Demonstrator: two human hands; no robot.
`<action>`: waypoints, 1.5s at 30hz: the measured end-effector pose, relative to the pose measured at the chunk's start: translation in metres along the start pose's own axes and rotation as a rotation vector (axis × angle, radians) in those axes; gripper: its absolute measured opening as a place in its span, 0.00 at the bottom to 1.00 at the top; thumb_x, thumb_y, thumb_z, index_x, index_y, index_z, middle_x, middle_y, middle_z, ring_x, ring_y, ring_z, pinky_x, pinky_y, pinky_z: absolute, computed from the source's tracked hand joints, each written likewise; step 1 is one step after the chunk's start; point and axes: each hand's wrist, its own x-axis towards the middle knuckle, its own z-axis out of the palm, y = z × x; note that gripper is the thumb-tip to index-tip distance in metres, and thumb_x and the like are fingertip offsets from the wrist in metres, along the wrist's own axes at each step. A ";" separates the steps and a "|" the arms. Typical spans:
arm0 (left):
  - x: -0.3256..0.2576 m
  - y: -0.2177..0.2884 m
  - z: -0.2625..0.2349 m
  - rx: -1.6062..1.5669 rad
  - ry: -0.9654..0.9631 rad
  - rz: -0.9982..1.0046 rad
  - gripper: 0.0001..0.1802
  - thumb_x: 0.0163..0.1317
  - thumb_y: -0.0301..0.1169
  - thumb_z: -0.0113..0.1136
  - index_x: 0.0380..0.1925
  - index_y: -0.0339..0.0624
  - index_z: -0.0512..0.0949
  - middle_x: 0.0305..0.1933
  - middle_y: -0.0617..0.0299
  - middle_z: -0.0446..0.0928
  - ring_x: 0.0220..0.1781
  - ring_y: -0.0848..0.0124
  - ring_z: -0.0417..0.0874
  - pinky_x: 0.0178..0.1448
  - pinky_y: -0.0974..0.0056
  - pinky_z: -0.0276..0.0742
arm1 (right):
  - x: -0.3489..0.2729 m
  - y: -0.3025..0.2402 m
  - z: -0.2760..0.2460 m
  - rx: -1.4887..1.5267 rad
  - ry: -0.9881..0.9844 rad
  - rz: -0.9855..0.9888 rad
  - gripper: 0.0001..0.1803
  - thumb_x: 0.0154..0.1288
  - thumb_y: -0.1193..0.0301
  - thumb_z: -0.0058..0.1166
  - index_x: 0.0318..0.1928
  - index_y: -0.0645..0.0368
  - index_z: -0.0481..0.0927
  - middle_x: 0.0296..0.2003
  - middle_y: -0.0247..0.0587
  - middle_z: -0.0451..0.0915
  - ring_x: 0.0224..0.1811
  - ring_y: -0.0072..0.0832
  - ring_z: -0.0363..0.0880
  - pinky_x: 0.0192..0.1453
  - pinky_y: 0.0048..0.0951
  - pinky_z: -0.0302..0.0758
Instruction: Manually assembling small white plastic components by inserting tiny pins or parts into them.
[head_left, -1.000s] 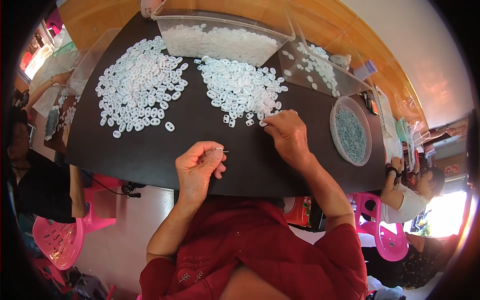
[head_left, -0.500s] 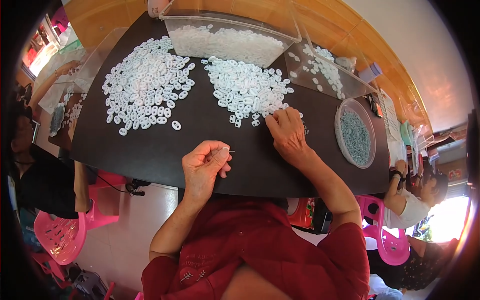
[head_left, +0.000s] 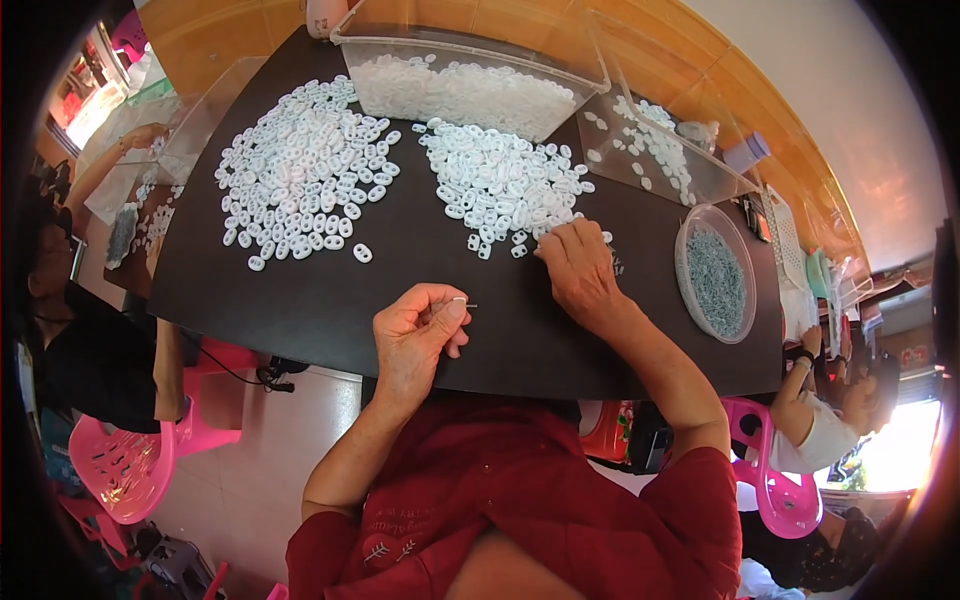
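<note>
Above the table's near edge, my left hand is closed, thumb against fingers. A small white piece shows at its tip, with a thin metal pin sticking out to the right. My right hand rests at the near right edge of a heap of white plastic pieces, its fingers bent down and together. Whatever lies under those fingertips is hidden. Just right of them, a few small metal pins lie on the table. A larger heap of white oval two-holed pieces spreads at the left, one piece lying apart.
At the back stands a clear bin full of white pieces. Right of it, a clear tray holds more. A round tub of metal pins sits at the right. People work at both sides, near pink chairs.
The whole view has shifted slightly right and down. My right fingers look a little more curled at the heap's edge. My left hand keeps its grip on the small piece and pin.
</note>
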 end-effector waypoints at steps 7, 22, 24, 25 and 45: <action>0.001 0.003 0.003 -0.056 0.020 -0.006 0.08 0.62 0.26 0.58 0.38 0.32 0.78 0.28 0.59 0.77 0.23 0.79 0.76 0.23 0.76 0.70 | 0.010 -0.034 -0.017 0.613 0.007 0.491 0.02 0.60 0.78 0.53 0.34 0.62 0.75 0.25 0.36 0.73 0.28 0.26 0.70 0.33 0.28 0.67; -0.003 0.006 0.008 -0.068 0.067 0.082 0.11 0.63 0.24 0.55 0.44 0.28 0.75 0.30 0.55 0.78 0.23 0.75 0.78 0.23 0.74 0.72 | 0.026 -0.066 -0.011 1.482 -0.133 0.842 0.08 0.63 0.77 0.52 0.42 0.65 0.79 0.29 0.29 0.77 0.30 0.14 0.70 0.35 0.17 0.68; -0.005 0.005 0.008 -0.046 0.073 0.061 0.11 0.63 0.24 0.55 0.44 0.29 0.75 0.30 0.56 0.78 0.24 0.75 0.78 0.23 0.74 0.72 | 0.026 -0.068 -0.010 1.488 -0.127 0.846 0.08 0.63 0.77 0.52 0.42 0.65 0.79 0.29 0.29 0.77 0.30 0.14 0.70 0.35 0.17 0.68; -0.005 0.005 0.009 -0.046 0.073 0.062 0.11 0.63 0.24 0.55 0.44 0.29 0.75 0.30 0.56 0.78 0.24 0.75 0.78 0.23 0.74 0.72 | 0.026 -0.068 -0.009 1.494 -0.120 0.851 0.08 0.63 0.77 0.53 0.41 0.65 0.80 0.28 0.29 0.77 0.30 0.14 0.70 0.35 0.17 0.68; -0.009 0.004 0.012 0.064 0.127 0.041 0.09 0.64 0.24 0.54 0.42 0.31 0.76 0.31 0.59 0.78 0.26 0.77 0.78 0.25 0.75 0.71 | 0.028 -0.077 -0.011 1.403 -0.095 0.848 0.07 0.63 0.77 0.53 0.40 0.65 0.79 0.29 0.30 0.78 0.32 0.13 0.72 0.37 0.17 0.70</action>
